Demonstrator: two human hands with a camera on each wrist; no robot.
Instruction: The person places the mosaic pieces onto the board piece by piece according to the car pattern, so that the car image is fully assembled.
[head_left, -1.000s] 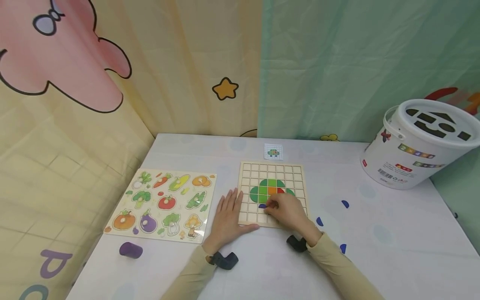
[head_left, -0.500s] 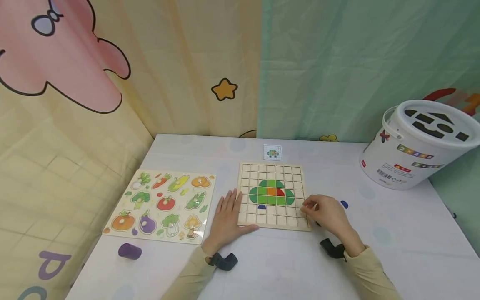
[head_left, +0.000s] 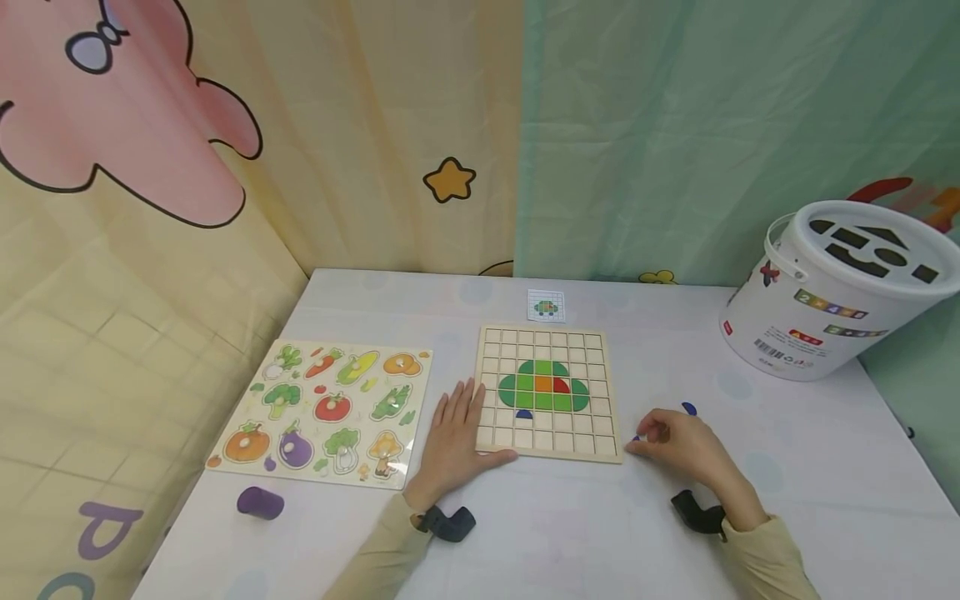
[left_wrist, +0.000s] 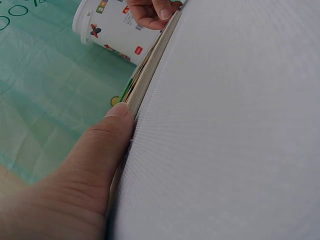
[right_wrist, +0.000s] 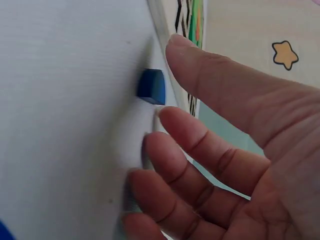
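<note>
My left hand (head_left: 453, 437) lies with straight fingers along the left edge of a wooden grid board (head_left: 581, 439); in the left wrist view its thumb (left_wrist: 95, 150) presses the board's side. Green, orange and red tiles (head_left: 544, 400) form a rounded pattern in the board. A blue half-round tile (head_left: 524, 414) sits in a cell below them. Right of the board, my right hand (head_left: 686, 442) is low over the table. Its thumb and forefinger are spread near a blue piece (right_wrist: 152, 86), with gaps to it in the right wrist view.
Another blue piece (head_left: 689, 408) lies beyond the right hand. A pattern card (head_left: 546, 306) lies behind the board. To the left are a vegetable puzzle (head_left: 322, 425) and a purple cylinder (head_left: 260, 502). A white bucket (head_left: 817, 333) stands back right.
My right hand has left the blue half-round tile on the board and moved right to the blue piece beside the board. The left hand has stayed in place.
</note>
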